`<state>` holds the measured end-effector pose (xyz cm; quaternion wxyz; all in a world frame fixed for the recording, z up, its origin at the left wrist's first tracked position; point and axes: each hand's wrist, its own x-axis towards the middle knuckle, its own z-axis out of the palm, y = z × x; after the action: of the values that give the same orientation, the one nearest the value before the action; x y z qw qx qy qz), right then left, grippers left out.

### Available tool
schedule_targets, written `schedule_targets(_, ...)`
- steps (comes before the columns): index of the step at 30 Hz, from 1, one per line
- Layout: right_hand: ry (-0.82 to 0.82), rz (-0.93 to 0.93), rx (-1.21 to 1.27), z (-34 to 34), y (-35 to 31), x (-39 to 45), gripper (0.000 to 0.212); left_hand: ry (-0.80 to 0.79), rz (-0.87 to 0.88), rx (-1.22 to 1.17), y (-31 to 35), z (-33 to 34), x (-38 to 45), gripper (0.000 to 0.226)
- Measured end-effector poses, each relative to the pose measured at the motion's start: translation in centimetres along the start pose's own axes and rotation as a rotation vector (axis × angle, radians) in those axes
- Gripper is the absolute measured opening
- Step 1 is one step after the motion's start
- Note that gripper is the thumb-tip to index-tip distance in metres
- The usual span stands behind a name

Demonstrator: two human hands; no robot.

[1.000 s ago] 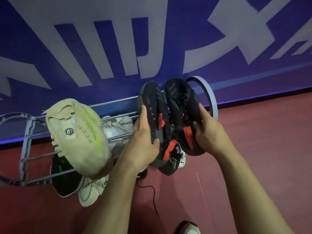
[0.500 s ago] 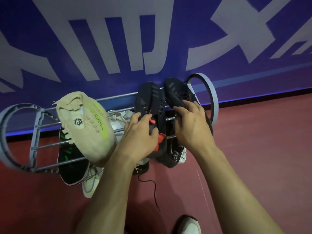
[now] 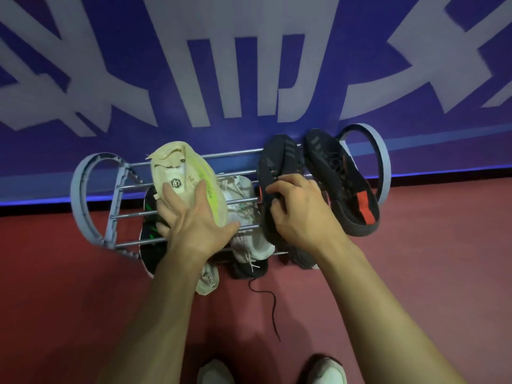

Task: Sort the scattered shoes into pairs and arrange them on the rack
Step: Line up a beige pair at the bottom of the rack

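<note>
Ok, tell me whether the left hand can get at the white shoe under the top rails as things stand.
Probably not from above: the white shoe lies beneath the rack's rails, and the left hand rests on the cream shoe. The open front looks freer.

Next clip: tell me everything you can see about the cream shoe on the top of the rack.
The cream shoe lies on the top bars of the grey rack, toward its left end, toe pointing at the blue wall. It looks like knit fabric, with a neon yellow-green stripe along its right side, a dark hexagonal logo on a pale patch, and a ragged cream edge at the far end. The left hand rests on its near half, fingers spread flat. A white shoe lies beside it on the right.
</note>
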<state>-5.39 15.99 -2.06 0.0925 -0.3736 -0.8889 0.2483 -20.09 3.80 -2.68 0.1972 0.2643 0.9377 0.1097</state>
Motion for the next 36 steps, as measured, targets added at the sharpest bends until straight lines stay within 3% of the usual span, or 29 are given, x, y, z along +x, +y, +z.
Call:
schedule_targets(2, -0.021, -0.017, -0.003, 0.2, -0.7, -0.6, 0.034, -0.077, -0.063, -0.066, -1.0, 0.0, -0.2, 0.112)
schedule_targets(6, -0.048, -0.036, 0.019, 0.5, -1.9, -2.3, 0.035, -0.118, -0.028, -0.233, -2.3, -1.0, -1.0, 0.097)
schedule_targets(11, -0.013, -0.061, -0.035, 0.0, -3.3, -5.2, 0.035, -0.001, -0.009, -0.199, -4.2, -3.5, -2.7, 0.082)
schedule_targets(19, -0.178, -0.058, -0.049, 2.3, -6.9, -5.8, 0.05, 0.108, -0.016, -0.244, -9.4, -5.7, -4.3, 0.085)
schedule_targets(24, -0.236, -0.157, -0.134, 5.6, -10.5, -4.0, 0.053, 0.006, 0.009, -0.151, -13.2, -5.1, -3.7, 0.094)
schedule_targets(28, -0.375, -0.11, -0.225, 7.9, -11.2, -3.2, 0.06, -0.073, -0.001, -0.075, -14.8, -4.5, -3.1, 0.099)
schedule_targets(32, -0.292, -0.184, -0.3, 9.9, -10.7, -2.4, 0.051, -0.167, -0.019, -0.095, -14.9, -3.9, -2.8, 0.118)
schedule_targets(36, -0.245, -0.113, -0.324, 10.9, -10.9, -2.3, 0.038, -0.204, -0.061, -0.135, -13.7, -3.7, -2.8, 0.134)
